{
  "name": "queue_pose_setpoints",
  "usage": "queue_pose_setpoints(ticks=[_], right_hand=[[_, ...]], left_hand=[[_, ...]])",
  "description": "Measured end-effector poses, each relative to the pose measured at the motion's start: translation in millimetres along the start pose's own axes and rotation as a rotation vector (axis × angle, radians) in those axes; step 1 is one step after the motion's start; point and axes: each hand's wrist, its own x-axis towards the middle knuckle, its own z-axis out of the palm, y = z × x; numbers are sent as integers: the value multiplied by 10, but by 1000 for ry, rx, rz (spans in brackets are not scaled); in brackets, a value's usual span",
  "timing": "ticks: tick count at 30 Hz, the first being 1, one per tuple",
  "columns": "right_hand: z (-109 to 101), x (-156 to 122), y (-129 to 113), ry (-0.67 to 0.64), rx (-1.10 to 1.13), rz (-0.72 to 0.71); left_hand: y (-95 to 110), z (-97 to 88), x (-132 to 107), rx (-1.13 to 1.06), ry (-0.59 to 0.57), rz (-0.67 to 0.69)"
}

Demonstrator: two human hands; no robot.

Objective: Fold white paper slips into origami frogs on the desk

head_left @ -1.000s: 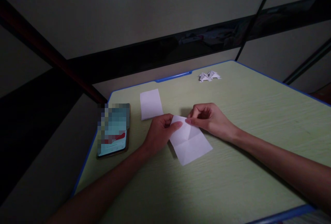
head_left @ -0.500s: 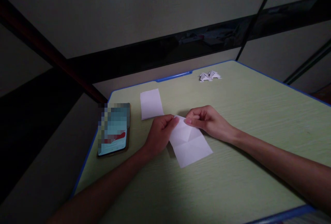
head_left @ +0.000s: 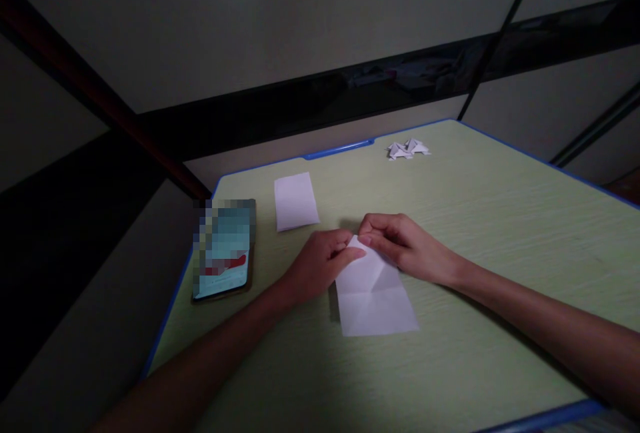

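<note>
The white creased sheet of paper (head_left: 377, 299) is lying flat near the middle of the pale green wood-grain tabletop with blue edging (head_left: 475, 233). The left hand (head_left: 320, 266) and the right hand (head_left: 405, 246) are meeting at its far end, fingers curled tight and pinching that end. A smaller white paper rectangle (head_left: 296, 201) and a lit smartphone (head_left: 225, 253) are lying to the left, and small folded white paper figures (head_left: 407, 149) are sitting by the far edge. Dim grey walls (head_left: 280, 26) with a dark glossy band (head_left: 350, 96) are rising behind.
</note>
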Motion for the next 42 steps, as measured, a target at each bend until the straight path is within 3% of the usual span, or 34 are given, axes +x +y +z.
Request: queue_pose_setpoints(ticks=[4,7,9,13,16,19,25,28,32,42], right_hand=[[-28,46,24,44,213,88],[-66,83,52,152,325,153],[-95,94,62,292,372,166],[-147,82,46,497,431,169],[-166,70,27,477,456,195],[-173,77,46,434,485,227],[-159,105,93,435,592,107],[-89,96,57,339,571,123],[-6,75,24,350,495,177],[6,69,12,254,478,223]], left_hand=[[-8,8,10,-104,227,-51],[-7,-3,31,-241,378,-90],[1,-10,41,-308,383,-108],[9,7,29,-302,251,-138],[-15,30,5,-193,184,-131],[-35,28,-4,-139,213,-98],[57,0,12,-441,323,-179],[109,27,6,-568,269,-207],[115,66,-3,-590,192,-223],[47,45,22,-502,416,-54]])
